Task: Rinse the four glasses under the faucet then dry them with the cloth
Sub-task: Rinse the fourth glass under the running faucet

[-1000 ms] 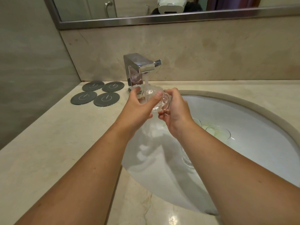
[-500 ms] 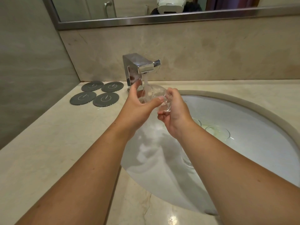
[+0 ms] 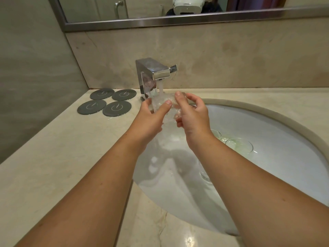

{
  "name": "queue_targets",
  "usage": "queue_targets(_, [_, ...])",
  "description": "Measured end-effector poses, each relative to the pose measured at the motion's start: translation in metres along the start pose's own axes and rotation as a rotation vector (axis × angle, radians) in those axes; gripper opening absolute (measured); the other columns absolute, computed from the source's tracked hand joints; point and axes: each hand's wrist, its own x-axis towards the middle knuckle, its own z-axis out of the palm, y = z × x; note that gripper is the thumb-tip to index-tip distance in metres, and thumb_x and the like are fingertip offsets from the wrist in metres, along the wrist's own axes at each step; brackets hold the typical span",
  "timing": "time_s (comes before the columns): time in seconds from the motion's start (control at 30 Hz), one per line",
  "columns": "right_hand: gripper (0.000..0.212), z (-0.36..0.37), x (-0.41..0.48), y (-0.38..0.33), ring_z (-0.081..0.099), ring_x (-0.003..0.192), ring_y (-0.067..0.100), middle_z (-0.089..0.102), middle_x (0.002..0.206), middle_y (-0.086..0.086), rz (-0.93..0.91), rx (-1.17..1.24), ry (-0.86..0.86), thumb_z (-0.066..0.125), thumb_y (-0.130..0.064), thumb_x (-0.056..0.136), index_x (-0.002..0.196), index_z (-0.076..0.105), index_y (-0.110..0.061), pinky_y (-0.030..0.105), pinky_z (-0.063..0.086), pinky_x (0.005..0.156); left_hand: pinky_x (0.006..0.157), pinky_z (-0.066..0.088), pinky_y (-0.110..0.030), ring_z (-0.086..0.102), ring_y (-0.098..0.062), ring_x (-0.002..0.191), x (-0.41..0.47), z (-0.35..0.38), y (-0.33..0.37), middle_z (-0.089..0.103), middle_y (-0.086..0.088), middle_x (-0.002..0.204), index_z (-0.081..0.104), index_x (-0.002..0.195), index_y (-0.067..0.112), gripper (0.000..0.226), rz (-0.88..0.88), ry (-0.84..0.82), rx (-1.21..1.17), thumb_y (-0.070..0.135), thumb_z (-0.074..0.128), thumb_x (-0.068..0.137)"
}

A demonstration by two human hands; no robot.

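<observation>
I am watching the glass (image 3: 164, 106) from afar. It sits between both hands directly under the faucet (image 3: 154, 73), above the 10 o'clock edge of the sink (image 3: 276, 132). It is clear and thin-walled, so transparent that I read it mostly from glints and from the water (image 3: 161, 87) breaking over it. I cannot tell which way its mouth faces. The left hand (image 3: 149, 120) grips it from 9 o'clock, with the thumb curled across the near side. The right hand (image 3: 193, 116) grips it from 3 o'clock, with its fingers curled over the top.

The faucet is a blocky, square-edged piece of bright chrome. The sink is a smooth white oval bowl set into a pale, glossy, faintly veined stone tabletop (image 3: 53, 157).

Three more clear tumblers are in the bowl. The second glass (image 3: 239, 146), at 4 o'clock of the hands, shows a pale greenish tint. The third glass (image 3: 216, 134) is just beside the right wrist. The fourth glass (image 3: 206, 177) is partly hidden under the right forearm.

Four round, matte dark-grey coasters (image 3: 117, 108), each with a thin white mark, lie two by two at 9 o'clock of the faucet. A steel-framed mirror (image 3: 142, 8) runs along 12 o'clock.

Against half a second ago, the right hand's fingertip has climbed onto the top of the glass and the left thumb has drawn back toward 9 o'clock. The water keeps running. The glasses in the bowl and the coasters have not moved.
</observation>
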Motion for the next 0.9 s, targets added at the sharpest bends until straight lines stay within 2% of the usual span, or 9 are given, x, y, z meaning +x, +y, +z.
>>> queue_targets(0.1, [0.053,0.001,-0.001,0.001,0.064,0.075,0.016,0.073,0.115,0.007,-0.034,-0.038,0.020,0.082,-0.057,0.084,0.124,0.061,-0.031,0.031,0.050,0.067,0.097,0.057,-0.040,0.068,-0.015,0.097,0.000,-0.001,0.000,0.071,0.011,0.126,0.046,0.151,0.037,0.069,-0.041,-0.023,-0.007,0.063,0.070,0.092])
queue_targets(0.17, [0.057,0.001,-0.003,0.001,0.067,0.090,0.019,0.071,0.114,0.002,-0.058,-0.076,0.035,0.084,-0.066,0.075,0.118,0.061,-0.037,0.036,0.054,0.078,0.096,0.056,-0.038,0.065,-0.014,0.094,-0.002,-0.001,0.001,0.068,0.013,0.119,0.047,0.149,0.036,0.055,-0.092,-0.040,-0.009,0.057,0.065,0.101])
queue_targets(0.23, [0.058,-0.001,-0.005,-0.003,0.069,0.097,0.016,0.066,0.108,-0.004,-0.103,-0.144,0.048,0.085,-0.064,0.077,0.121,0.059,-0.037,0.031,0.054,0.083,0.092,0.053,-0.036,0.064,-0.016,0.098,-0.003,-0.001,0.002,0.065,0.010,0.112,0.047,0.150,0.032,0.056,-0.133,-0.042,-0.009,0.053,0.064,0.101])
queue_targets(0.33, [0.060,-0.004,-0.010,-0.008,0.067,0.096,0.011,0.062,0.097,-0.010,-0.163,-0.240,0.057,0.086,-0.060,0.078,0.125,0.059,-0.034,0.024,0.049,0.076,0.089,0.053,-0.036,0.066,-0.020,0.104,-0.004,-0.001,0.005,0.065,0.006,0.118,0.046,0.152,0.031,0.073,-0.150,-0.043,-0.030,0.051,0.069,0.085])
queue_targets(0.47, [0.066,-0.005,-0.015,-0.012,0.068,0.095,0.011,0.065,0.095,-0.009,-0.230,-0.362,0.059,0.088,-0.062,0.074,0.126,0.059,-0.033,0.028,0.054,0.079,0.087,0.052,-0.036,0.062,-0.021,0.095,-0.007,-0.002,0.008,0.065,0.007,0.108,0.048,0.150,0.026,0.066,-0.143,-0.023,-0.041,0.038,0.064,0.087])
queue_targets(0.57, [0.069,-0.006,-0.018,-0.013,0.068,0.098,0.014,0.066,0.099,-0.006,-0.257,-0.419,0.064,0.087,-0.064,0.073,0.128,0.058,-0.033,0.032,0.057,0.083,0.086,0.054,-0.036,0.063,-0.019,0.091,-0.008,-0.005,0.011,0.064,0.007,0.102,0.051,0.148,0.026,0.079,-0.153,-0.028,-0.024,0.040,0.063,0.071])
queue_targets(0.7, [0.065,-0.010,-0.022,-0.016,0.068,0.099,0.014,0.065,0.099,-0.007,-0.216,-0.390,0.100,0.083,-0.066,0.076,0.127,0.058,-0.034,0.030,0.054,0.081,0.098,0.053,-0.039,0.064,-0.023,0.099,-0.016,-0.008,0.014,0.067,-0.004,0.114,0.059,0.132,0.026,0.047,-0.218,-0.134,-0.032,0.047,0.070,0.091])
queue_targets(0.8, [0.064,-0.014,-0.023,-0.017,0.070,0.099,0.016,0.072,0.107,-0.002,-0.106,-0.284,0.121,0.079,-0.071,0.077,0.125,0.057,-0.035,0.033,0.056,0.083,0.098,0.056,-0.039,0.066,-0.025,0.099,-0.017,-0.012,0.015,0.067,-0.007,0.120,0.060,0.137,0.026,0.049,-0.238,-0.219,-0.097,0.047,0.075,0.095])
queue_targets(0.9, [0.062,-0.015,-0.022,-0.018,0.066,0.069,0.013,0.077,0.100,0.003,0.015,-0.183,0.118,0.078,-0.068,0.082,0.126,0.060,-0.028,0.029,0.051,0.061,0.092,0.062,-0.036,0.072,-0.026,0.096,-0.020,-0.012,0.018,0.065,-0.009,0.123,0.058,0.144,0.022,0.058,-0.213,-0.224,-0.135,0.042,0.080,0.094])
